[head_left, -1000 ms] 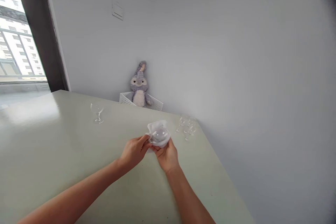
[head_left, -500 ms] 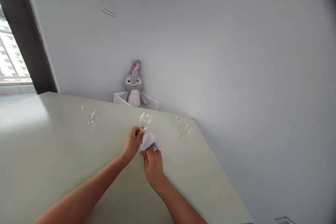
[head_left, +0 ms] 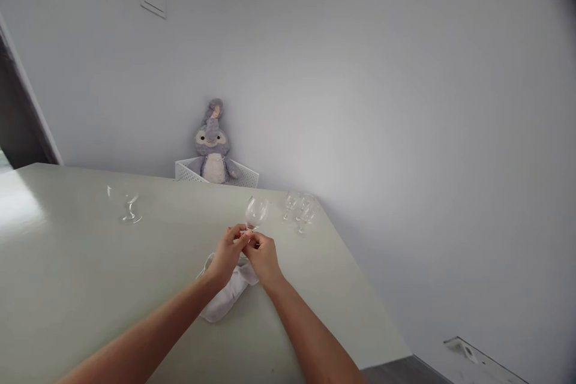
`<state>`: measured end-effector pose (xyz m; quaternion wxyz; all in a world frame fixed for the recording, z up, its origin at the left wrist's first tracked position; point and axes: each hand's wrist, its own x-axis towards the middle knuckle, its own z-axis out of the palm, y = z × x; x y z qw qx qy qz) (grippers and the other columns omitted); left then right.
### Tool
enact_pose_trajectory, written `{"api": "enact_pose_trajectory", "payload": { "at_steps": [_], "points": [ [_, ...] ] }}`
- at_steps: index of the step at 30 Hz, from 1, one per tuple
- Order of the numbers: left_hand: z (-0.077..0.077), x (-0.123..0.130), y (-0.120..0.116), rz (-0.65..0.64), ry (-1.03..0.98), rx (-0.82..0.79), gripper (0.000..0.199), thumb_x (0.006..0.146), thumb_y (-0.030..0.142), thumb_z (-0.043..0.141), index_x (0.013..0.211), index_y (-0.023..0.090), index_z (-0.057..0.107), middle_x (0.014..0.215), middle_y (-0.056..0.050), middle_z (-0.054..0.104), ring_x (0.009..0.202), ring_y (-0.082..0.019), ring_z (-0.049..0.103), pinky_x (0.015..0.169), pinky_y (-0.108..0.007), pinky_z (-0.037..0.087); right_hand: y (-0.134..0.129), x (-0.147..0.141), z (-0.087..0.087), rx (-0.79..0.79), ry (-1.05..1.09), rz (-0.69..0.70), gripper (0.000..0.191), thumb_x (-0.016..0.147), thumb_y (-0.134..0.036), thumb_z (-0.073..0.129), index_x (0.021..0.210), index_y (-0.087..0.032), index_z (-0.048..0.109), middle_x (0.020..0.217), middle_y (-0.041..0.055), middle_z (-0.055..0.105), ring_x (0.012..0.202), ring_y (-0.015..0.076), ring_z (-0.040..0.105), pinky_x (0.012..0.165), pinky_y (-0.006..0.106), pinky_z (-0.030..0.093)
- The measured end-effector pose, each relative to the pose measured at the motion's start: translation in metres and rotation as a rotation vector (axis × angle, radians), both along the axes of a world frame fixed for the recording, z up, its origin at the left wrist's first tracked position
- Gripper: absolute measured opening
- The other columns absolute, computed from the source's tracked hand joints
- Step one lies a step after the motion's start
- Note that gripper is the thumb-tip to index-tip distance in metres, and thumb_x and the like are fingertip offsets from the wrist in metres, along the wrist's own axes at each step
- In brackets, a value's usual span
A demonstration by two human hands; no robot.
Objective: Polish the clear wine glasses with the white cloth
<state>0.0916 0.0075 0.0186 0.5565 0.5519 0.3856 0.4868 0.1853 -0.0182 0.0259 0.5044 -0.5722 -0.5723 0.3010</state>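
A clear stemmed glass (head_left: 257,211) stands upright between my two hands, its bowl showing above the fingers. My left hand (head_left: 230,252) pinches it from the left, just below the bowl. From the right, my right hand (head_left: 263,257) closes its fingers on the same stem, touching the left fingertips. The glass's lower part is mostly hidden by the hands. Under my left wrist a crumpled white cloth (head_left: 227,295) lies on the table, partly covered by that wrist.
On the pale table (head_left: 153,270), a wide-bowled stemmed glass (head_left: 129,207) stands at the left. Several small stemmed glasses (head_left: 301,211) cluster near the right back edge. Behind the table, a grey plush toy (head_left: 213,150) sits in a white perforated basket (head_left: 188,171) by the wall.
My right hand has let go of the white cloth, which now lies lower on the table, and has come up to the glass stem. The view has shifted to the right.
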Motion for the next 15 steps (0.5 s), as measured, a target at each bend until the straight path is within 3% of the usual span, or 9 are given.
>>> {"api": "enact_pose_trajectory", "payload": {
  "at_steps": [3, 7, 11, 15],
  "points": [
    [-0.001, 0.003, 0.003, 0.036, 0.110, 0.006, 0.028, 0.068, 0.041, 0.056, 0.086, 0.020, 0.059, 0.085, -0.003, 0.051, 0.083, -0.017, 0.050, 0.072, -0.028, 0.040, 0.012, 0.011, -0.016, -0.007, -0.142, -0.081, 0.027, 0.075, -0.038, 0.050, 0.066, -0.016, 0.061, 0.051, -0.0043, 0.050, 0.049, 0.0096, 0.043, 0.048, 0.020, 0.034],
    [-0.009, -0.017, 0.018, 0.280, 0.200, 0.104, 0.033, 0.066, 0.039, 0.058, 0.094, 0.022, 0.055, 0.093, -0.004, 0.048, 0.087, -0.018, 0.049, 0.073, -0.031, 0.042, 0.029, 0.051, -0.036, -0.099, -0.423, -0.309, 0.022, 0.075, -0.031, 0.047, 0.067, -0.017, 0.062, 0.061, -0.0004, 0.060, 0.060, 0.0130, 0.053, 0.059, 0.022, 0.039],
    [-0.031, -0.055, 0.039, 0.517, 0.051, 0.010, 0.033, 0.073, 0.040, 0.051, 0.100, 0.023, 0.048, 0.081, 0.000, 0.047, 0.073, -0.014, 0.049, 0.067, -0.030, 0.042, 0.045, 0.095, -0.051, -0.210, -0.507, -0.435, 0.024, 0.076, -0.029, 0.043, 0.068, -0.016, 0.061, 0.067, 0.0043, 0.062, 0.064, 0.0164, 0.055, 0.062, 0.025, 0.039],
    [-0.056, -0.086, 0.054, 0.674, 0.012, 0.000, 0.030, 0.075, 0.038, 0.048, 0.101, 0.022, 0.046, 0.077, 0.001, 0.048, 0.067, -0.013, 0.048, 0.062, -0.027, 0.042, 0.055, 0.118, -0.060, -0.308, -0.559, -0.507, 0.025, 0.077, -0.029, 0.041, 0.073, -0.016, 0.062, 0.074, 0.0067, 0.063, 0.071, 0.0180, 0.057, 0.062, 0.025, 0.038]
  ]
}}
